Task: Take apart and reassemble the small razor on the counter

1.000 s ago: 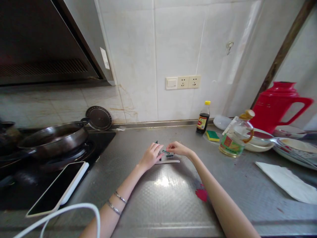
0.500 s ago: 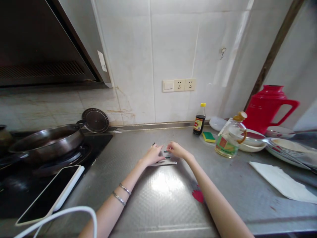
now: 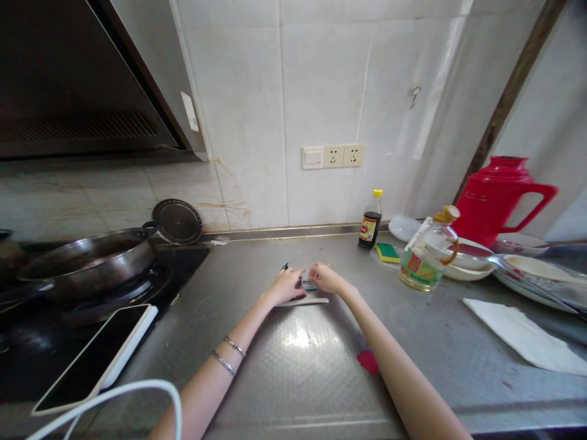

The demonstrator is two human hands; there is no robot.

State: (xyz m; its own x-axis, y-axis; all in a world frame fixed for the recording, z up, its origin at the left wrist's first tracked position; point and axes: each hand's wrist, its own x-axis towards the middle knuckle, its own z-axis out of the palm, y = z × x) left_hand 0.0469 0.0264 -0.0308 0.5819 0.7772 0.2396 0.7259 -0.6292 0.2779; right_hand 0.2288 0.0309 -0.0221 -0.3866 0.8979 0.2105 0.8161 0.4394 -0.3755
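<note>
My left hand [image 3: 285, 287] is low over the steel counter, thumb and fingers apart. A small dark tip [image 3: 285, 266] shows just beyond its knuckles; the rest is hidden. Facing it, my right hand [image 3: 325, 278] has its fingers curled in a pinch at the end of a thin dark green stick [image 3: 309, 282]. A second thin green stick [image 3: 310, 289] lies just below, between the hands. Nearer to me is a flat white strip [image 3: 309, 302] with a small hole at its right end, partly covered by my left hand.
A red item [image 3: 367, 361] lies beside my right forearm. Rightward stand a soy sauce bottle [image 3: 369, 223], sponge [image 3: 387, 252], oil jug [image 3: 424, 260], red thermos [image 3: 493, 198], stacked dishes and white paper [image 3: 518, 333]. Leftward are a pan [image 3: 92, 256] on the stove and a phone [image 3: 94, 360].
Both hands stay in nearly the same place, with small finger movements. More of the dark tip shows beyond my left hand. The whole view has shifted slightly.
</note>
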